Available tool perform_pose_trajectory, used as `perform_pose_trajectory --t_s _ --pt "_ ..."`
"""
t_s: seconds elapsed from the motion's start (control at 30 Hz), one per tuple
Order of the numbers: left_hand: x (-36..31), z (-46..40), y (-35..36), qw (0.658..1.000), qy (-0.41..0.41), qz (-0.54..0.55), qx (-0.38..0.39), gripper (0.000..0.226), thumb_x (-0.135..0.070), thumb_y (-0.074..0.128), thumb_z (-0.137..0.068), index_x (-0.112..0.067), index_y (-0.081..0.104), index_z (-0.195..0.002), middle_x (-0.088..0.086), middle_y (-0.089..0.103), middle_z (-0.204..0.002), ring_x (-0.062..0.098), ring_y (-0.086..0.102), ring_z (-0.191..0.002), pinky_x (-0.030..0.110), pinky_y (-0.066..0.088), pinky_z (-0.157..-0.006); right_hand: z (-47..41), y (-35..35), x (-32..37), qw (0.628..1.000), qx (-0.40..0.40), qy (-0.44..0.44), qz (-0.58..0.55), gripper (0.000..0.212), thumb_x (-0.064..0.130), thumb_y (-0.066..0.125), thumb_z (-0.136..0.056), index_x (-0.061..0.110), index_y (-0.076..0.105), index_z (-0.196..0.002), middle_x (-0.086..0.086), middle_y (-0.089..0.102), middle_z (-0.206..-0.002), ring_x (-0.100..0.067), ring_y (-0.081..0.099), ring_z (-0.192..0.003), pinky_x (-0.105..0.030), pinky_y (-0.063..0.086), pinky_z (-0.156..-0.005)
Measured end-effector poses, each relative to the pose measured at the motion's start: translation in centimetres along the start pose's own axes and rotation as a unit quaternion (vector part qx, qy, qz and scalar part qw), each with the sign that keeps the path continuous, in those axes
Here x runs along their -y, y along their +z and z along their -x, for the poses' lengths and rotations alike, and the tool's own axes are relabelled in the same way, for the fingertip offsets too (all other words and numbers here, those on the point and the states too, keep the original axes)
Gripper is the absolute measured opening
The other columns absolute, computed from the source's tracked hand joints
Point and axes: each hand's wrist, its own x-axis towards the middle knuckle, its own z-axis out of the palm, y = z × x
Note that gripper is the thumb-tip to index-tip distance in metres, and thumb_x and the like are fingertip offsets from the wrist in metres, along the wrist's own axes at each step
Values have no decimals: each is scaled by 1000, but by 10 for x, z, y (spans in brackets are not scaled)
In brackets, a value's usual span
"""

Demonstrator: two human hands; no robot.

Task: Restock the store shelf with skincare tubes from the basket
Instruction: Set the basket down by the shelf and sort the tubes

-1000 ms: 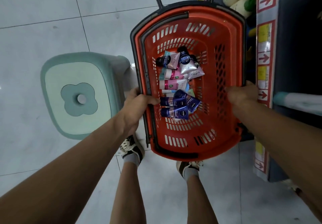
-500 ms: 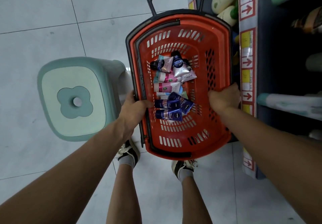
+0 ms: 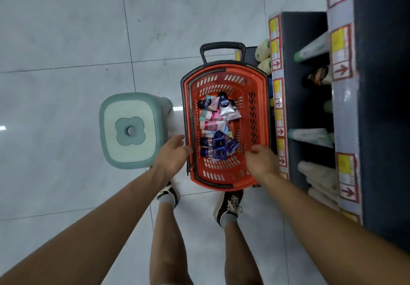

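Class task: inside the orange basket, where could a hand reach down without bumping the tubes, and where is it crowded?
Bare mesh floor shows along the orange basket's right wall, at the near end below the dark blue tubes, and at the far end above the white tubes. The tubes crowd the left-centre. The left hand sits at the left rim; the right hand is over the near-right corner.

Red plastic shopping basket (image 3: 257, 80) standing on the grey tiled floor (image 3: 66, 40), its black pull handle (image 3: 222, 47) at the far end. Heap of skincare tubes (image 3: 216, 127) inside, toward the basket's left wall. Pale green plastic stool (image 3: 131, 129) just left of the basket; dark store shelf (image 3: 306, 111) along its right side. Two black shoes (image 3: 229, 205) at the basket's near edge.
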Motion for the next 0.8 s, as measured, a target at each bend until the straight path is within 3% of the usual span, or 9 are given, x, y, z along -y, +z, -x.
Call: perform_pose_trajectory --t_s 0.07,0.17,0.3,0.43,0.57,0.8 --pt "0 37 -3 1000 7 -21 -2 57 -18 62 -98 -19 45 -153 2 52 -151 22 51 -134 38 40 -111 36 -8 3 999 28 -14 15 20 30 54 -97 21 71 -92 3 71 -87 -14 65 -74 -24 45 -60" --pt "7 96 -8 999 6 -44 -6 58 -18 62 -97 -20 46 -153 -1 51 -152 19 49 -136 35 39 -109 90 -16 -3 997 63 -34 36 18 24 55 -95 17 71 -89 1 70 -91 -19 64 -84 -27 44 -69" --pt "17 167 -18 998 2 -53 -28 53 -18 60 -98 -18 50 -150 2 54 -150 21 50 -135 37 39 -111 155 -32 -10 995 77 -45 46 22 25 54 -96 19 70 -81 3 68 -87 -20 63 -86 -28 47 -75" --pt "21 223 -36 997 15 -65 -39 49 -18 59 -98 -17 53 -147 3 56 -147 22 53 -132 40 41 -113 209 -45 -4 994 80 -59 47 17 26 55 -97 23 72 -94 3 67 -95 -20 62 -90 -29 48 -77" --pt "24 259 -64 993 42 -99 -47 45 -21 59 -97 -18 57 -142 3 62 -138 21 57 -123 40 44 -109 250 -56 11 990 80 -93 70 12 27 57 -93 23 69 -91 2 71 -95 -20 65 -90 -32 53 -82" --pt "25 292 -131 978 110 -175 -29 46 -26 59 -96 -20 57 -141 -2 64 -136 19 58 -122 36 43 -109 311 -52 47 991 62 -110 48 26 22 53 -95 20 61 -70 2 64 -74 -16 58 -71 -29 43 -64"
